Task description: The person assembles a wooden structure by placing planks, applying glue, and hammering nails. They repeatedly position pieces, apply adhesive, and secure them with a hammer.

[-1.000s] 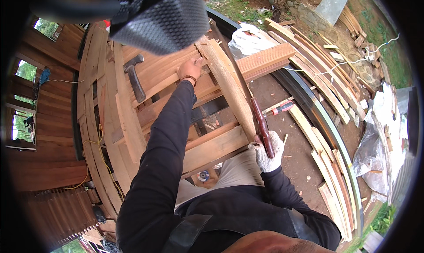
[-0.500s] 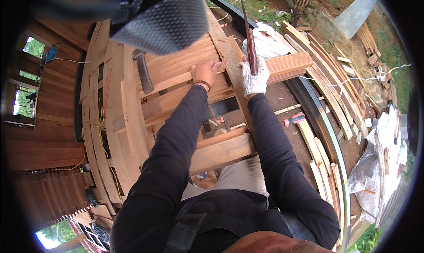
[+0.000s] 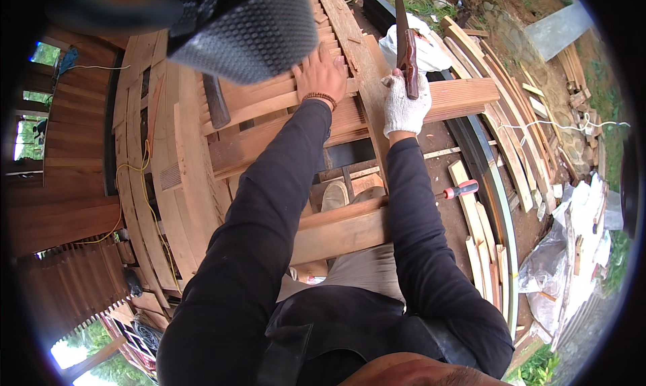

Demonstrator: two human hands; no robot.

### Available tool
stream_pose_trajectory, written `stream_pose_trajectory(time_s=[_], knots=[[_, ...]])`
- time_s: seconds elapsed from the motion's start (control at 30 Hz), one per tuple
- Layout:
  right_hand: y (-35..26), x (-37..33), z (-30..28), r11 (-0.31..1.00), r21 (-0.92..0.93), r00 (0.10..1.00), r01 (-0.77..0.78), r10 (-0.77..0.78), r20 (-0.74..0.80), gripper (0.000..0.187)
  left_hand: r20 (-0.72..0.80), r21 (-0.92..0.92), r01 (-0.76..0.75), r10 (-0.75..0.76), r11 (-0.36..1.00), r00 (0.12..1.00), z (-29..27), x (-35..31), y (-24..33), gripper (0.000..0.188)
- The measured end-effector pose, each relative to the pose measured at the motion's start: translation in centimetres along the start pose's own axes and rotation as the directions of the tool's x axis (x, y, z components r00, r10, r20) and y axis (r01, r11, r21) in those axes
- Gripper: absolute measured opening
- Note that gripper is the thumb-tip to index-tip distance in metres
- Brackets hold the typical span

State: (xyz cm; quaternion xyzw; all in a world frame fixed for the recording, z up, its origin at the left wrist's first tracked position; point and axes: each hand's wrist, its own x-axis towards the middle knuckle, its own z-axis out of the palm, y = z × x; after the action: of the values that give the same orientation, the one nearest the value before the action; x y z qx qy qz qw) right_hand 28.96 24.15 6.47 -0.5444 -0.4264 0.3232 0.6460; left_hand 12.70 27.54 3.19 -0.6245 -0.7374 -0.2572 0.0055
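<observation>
My bare left hand (image 3: 323,76), with a beaded bracelet at its wrist, lies with fingers spread on the wooden slats (image 3: 269,98). In a white knit glove, my right hand (image 3: 406,107) grips the reddish-brown handle of a handsaw (image 3: 412,66). The saw's dark blade points up and away from me. Beneath my right hand runs a long narrow board (image 3: 374,103), and a thick grooved beam (image 3: 461,98) sticks out to its right. Left of my left hand, a hammer (image 3: 217,103) lies on the boards, its head hidden by a dark textured object (image 3: 249,36) close to the camera.
A red-and-black screwdriver (image 3: 463,189) lies right of my right forearm. A crosswise plank (image 3: 343,239) is in front of my legs. Long timber strips (image 3: 531,137) and plastic sheeting (image 3: 548,258) lie at the right. A yellow cord (image 3: 145,204) trails over boards at left.
My left hand has opened out, its fingers now spread flat on the slats. The saw has turned, so more of its blade face shows. The whole view has shifted slightly.
</observation>
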Motion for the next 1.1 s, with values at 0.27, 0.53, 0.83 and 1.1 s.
stream_pose_trajectory(time_s=[0.27,0.53,0.83,1.1], knots=[[-1.1,0.1,0.0,0.996,0.027,0.995,-0.08,0.079,0.06,0.015,0.044,0.004,-0.011,0.011,1.0,0.999,-0.1,0.7,0.2,0.053],[-1.1,-0.3,0.6,0.997,0.07,0.999,-0.028,0.026,0.023,0.012,-0.023,-0.068,0.008,-0.009,0.998,1.0,1.0,0.8,-0.2,0.05],[0.0,0.5,0.2,0.998,0.025,0.998,-0.049,0.048,0.029,0.012,-0.036,0.019,-0.035,0.035,0.999,0.999,1.4,1.1,-0.3,0.052],[-1.7,0.1,0.4,0.996,-0.02,0.993,-0.092,0.093,0.075,0.017,-0.06,0.111,-0.052,0.059,0.992,0.996,1.3,1.4,-0.4,0.051]])
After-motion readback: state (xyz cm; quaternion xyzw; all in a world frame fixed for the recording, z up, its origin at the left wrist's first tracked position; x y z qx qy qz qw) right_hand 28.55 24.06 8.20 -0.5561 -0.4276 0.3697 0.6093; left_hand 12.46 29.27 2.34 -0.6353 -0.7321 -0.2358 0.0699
